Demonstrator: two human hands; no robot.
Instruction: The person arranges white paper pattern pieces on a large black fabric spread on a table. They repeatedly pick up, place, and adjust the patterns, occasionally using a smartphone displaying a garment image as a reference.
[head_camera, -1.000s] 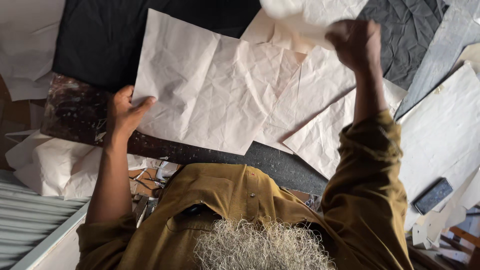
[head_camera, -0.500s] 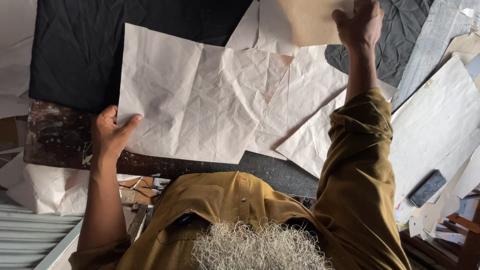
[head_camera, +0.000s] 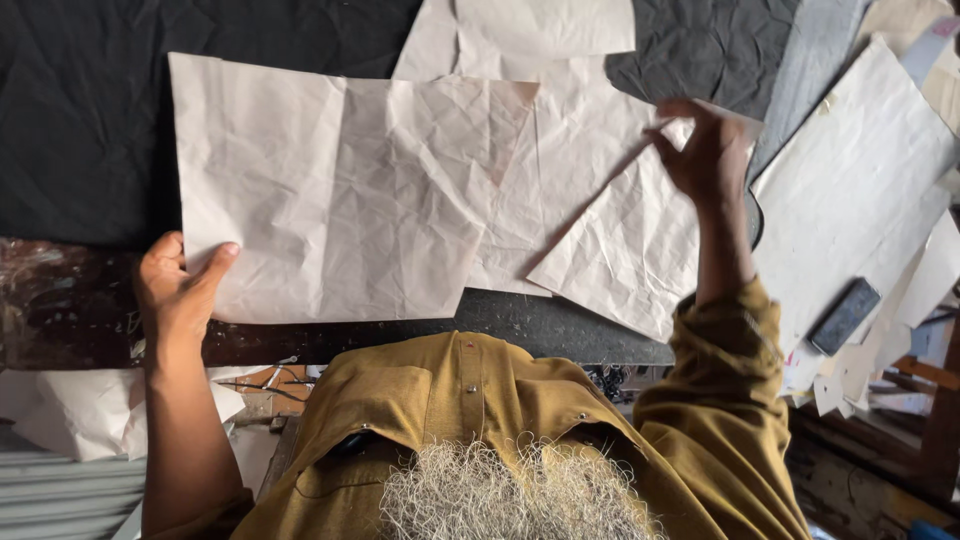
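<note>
Fingers of the left hand (head_camera: 178, 290) pinch the 8 o'clock corner of the large creased paper sheet (head_camera: 340, 190), which I log as lying flat on the dark worktop (head_camera: 80, 130), while the right hand (head_camera: 708, 150), fingers spread and released, hovers over the angled sheet (head_camera: 620, 250) at 3 o'clock, layout seemingly part-done.

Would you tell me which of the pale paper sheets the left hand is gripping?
The large creased sheet over the black cloth; the left hand pinches its lower corner.
</note>
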